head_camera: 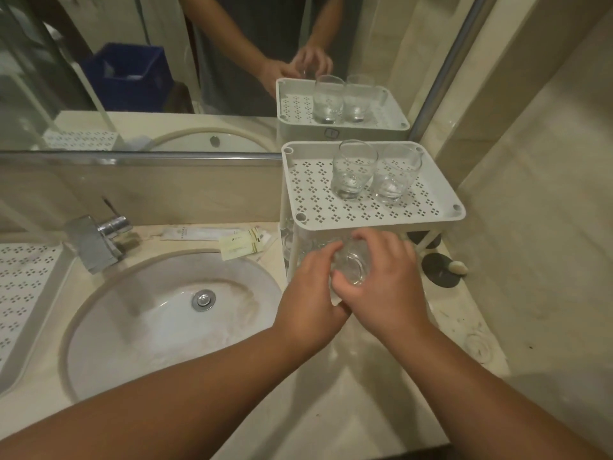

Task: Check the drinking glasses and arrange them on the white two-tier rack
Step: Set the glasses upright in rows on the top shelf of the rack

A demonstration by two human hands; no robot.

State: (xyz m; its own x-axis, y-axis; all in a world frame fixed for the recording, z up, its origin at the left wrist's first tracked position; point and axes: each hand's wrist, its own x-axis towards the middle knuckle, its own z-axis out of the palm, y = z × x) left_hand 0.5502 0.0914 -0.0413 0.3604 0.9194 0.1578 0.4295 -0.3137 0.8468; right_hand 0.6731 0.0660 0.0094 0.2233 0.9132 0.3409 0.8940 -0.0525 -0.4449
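Clear drinking glass [351, 265] sits between both hands, just in front of the white two-tier rack [446, 194], at lower-tier height. Its mouth faces up toward the camera, axis tilted slightly off vertical. Left hand [306, 293] curls round its left side; right hand [384, 280] wraps the right side, thumb across the near rim. Both grip it. Rack lies directly ahead of the grip. Upper tier carries two upright glasses [374, 172], touching or nearly so, toward the back right. More glass shows dimly under the upper tier; count not readable. Judgement: next placement goes forward, into the lower tier or up onto the free left of the top tier. Right hand is nearer the rack.
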